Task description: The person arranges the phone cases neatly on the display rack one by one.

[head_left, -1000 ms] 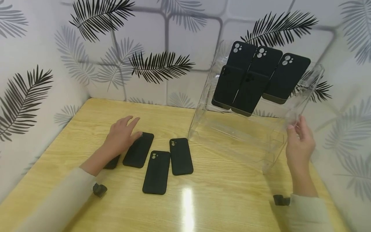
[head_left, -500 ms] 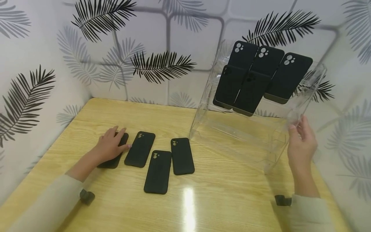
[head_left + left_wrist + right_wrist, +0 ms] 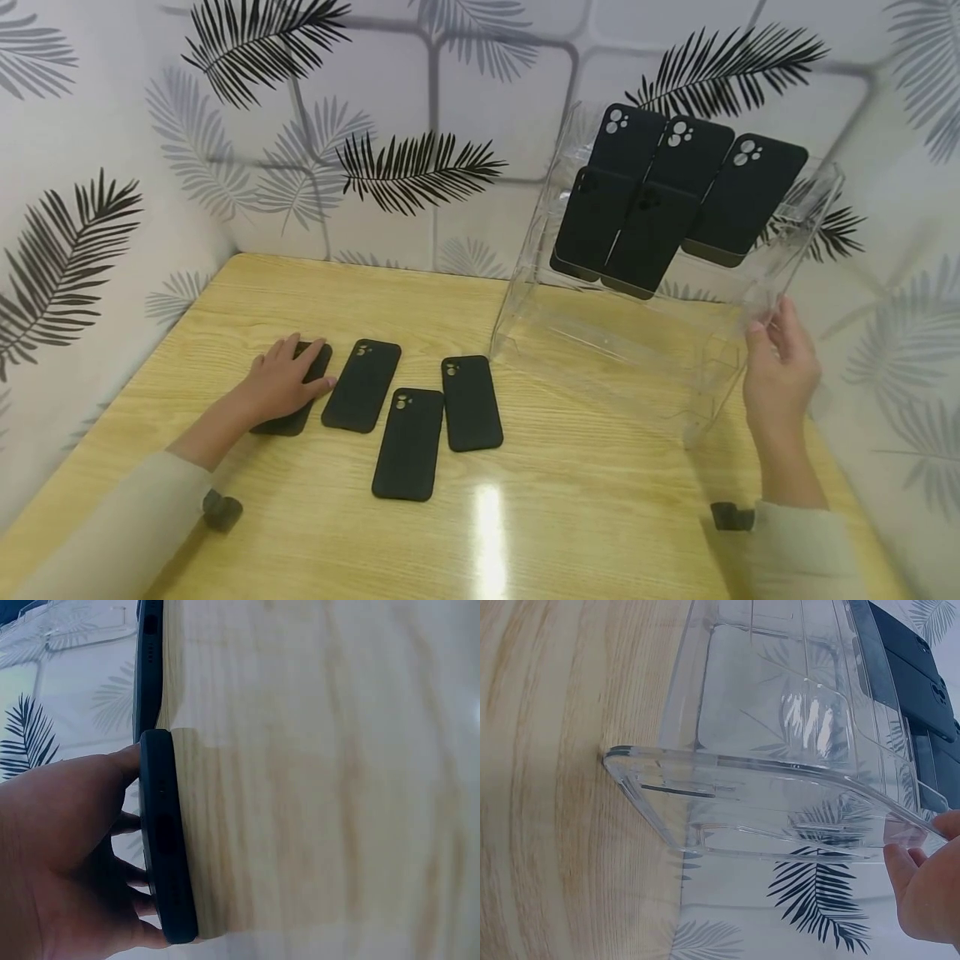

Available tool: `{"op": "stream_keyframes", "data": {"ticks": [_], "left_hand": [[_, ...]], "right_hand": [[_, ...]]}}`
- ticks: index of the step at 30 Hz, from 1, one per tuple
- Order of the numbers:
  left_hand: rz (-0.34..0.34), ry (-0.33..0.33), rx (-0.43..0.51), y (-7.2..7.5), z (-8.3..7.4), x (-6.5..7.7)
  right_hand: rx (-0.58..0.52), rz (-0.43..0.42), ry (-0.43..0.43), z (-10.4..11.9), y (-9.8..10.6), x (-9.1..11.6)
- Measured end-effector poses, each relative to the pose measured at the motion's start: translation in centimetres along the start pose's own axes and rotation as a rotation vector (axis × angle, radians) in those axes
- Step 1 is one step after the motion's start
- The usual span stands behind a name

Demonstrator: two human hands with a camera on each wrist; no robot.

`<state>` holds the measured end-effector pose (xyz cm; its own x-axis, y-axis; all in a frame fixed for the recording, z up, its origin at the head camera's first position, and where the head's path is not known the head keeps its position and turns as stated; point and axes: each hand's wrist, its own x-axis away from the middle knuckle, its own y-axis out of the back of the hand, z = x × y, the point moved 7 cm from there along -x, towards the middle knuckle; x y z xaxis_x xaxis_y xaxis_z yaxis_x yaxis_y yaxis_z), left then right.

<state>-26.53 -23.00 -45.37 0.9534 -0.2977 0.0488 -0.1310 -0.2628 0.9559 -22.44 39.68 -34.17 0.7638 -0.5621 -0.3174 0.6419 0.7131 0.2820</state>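
Over on the left, the left hand (image 3: pixel 281 385) spreads across the leftmost black phone case (image 3: pixel 169 855) on the wooden table (image 3: pixel 585 517); whether it grips, I can't tell. Three more cases (image 3: pixel 408 446) lie to its right. The right hand (image 3: pixel 782 367) pinches the side of the clear plastic stand (image 3: pixel 780 769), where five black cases (image 3: pixel 690 158) lean.

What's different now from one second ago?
The left hand moved further left and a bit nearer the person; it now rests on the leftmost flat black phone case. The right hand still holds the side of the clear plastic stand. The other three cases on the table and five on the stand stayed put.
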Motion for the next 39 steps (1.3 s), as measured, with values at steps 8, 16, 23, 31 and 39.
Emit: {"op": "stream_keyframes", "data": {"ticks": [8,16,23,31,39], "left_hand": [[-0.040,-0.014,-0.013,0.1,0.1,-0.5],[-0.101,-0.036,0.030,1.0,-0.3,-0.2],[-0.164,-0.056,0.041,2.2,-0.7,0.1],[-0.263,-0.108,0.056,3.5,-1.5,0.5],[-0.316,-0.160,0.057,5.1,-4.4,0.6]], "right_hand": [[0.001,0.009,-0.017,0.2,0.0,0.1],[0.004,0.006,-0.016,0.1,-0.1,0.1],[-0.002,0.008,-0.019,0.1,-0.1,0.1],[0.005,0.016,-0.021,0.0,-0.1,0.2],[0.010,0.010,-0.015,0.0,0.0,0.1]]}}
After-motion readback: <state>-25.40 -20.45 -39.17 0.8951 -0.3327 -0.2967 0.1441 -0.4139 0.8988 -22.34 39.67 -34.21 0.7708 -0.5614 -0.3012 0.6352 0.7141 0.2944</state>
